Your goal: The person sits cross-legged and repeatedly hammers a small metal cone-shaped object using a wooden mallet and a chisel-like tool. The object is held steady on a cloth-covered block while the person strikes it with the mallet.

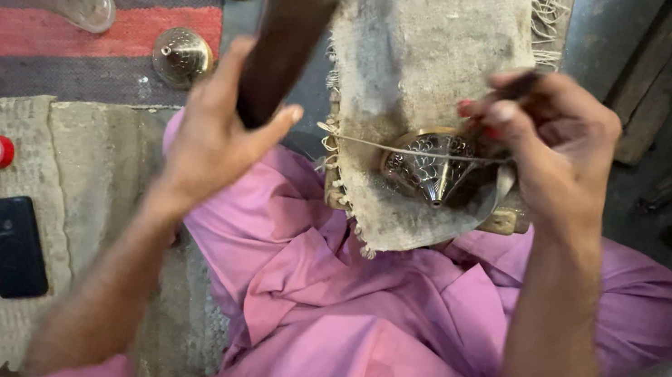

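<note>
1. A grey workshop floor with a striped red and grey mat (pixel 60 29) at far left; a person in pink clothing sits over a frayed burlap-covered block (pixel 431 67).
2. The left hand (pixel 212 134) is clenched around a dark wooden mallet (pixel 290 33), raised.
3. The right hand (pixel 543 138) pinches a thin dark tool (pixel 515 87), its tip hidden.
4. The engraved brass dome (pixel 437 165), tied under a string, sits just below the right fingertips (pixel 483 113).
5. Risk: a misjudged blow may hit those fingers or slip on the curved brass.

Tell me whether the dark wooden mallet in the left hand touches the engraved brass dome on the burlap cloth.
Apart. The head view shows the dark wooden mallet raised in the left hand, with bare burlap cloth between it and the engraved brass dome.
</note>
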